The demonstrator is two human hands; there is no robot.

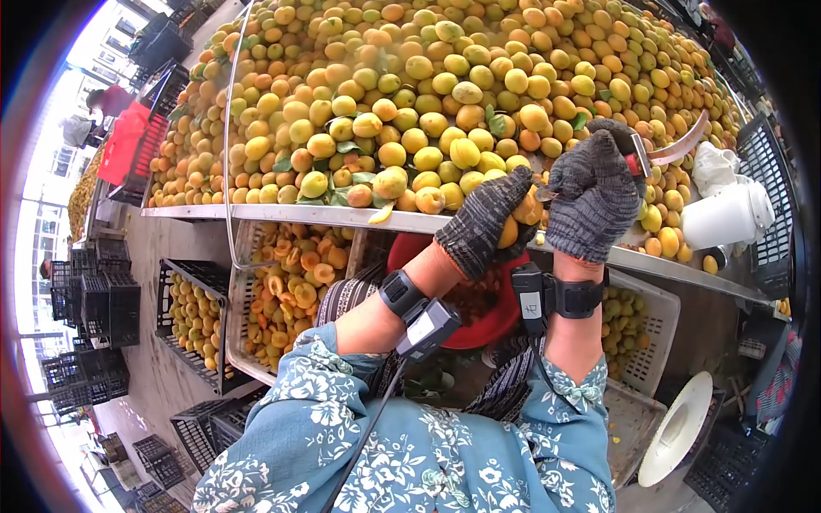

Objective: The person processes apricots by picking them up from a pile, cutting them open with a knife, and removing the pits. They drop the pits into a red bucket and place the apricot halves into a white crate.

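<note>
In front of me a large heap of apricots (410, 111) lies on a metal-edged table (316, 214). My left hand (483, 214), in a dark knitted glove, is closed around an apricot (528, 210) just over the table's front edge. A second orange fruit surface shows lower between its fingers. Close beside it, my gloved right hand (592, 197) is closed on a knife-like tool. A curved, pale metal end of the tool (682, 147) sticks out to the right, beside a red part. A small dark tip shows near the apricot; the rest is hidden in the fist.
Halved apricots (295, 282) fill a pale crate (239, 342) below the table. A red basin (487, 329) sits between my knees. Black crates (192, 274) stand left. A white container (727, 214) lies right, above a straw-coloured hat (676, 427). Another person (107, 101) is far left.
</note>
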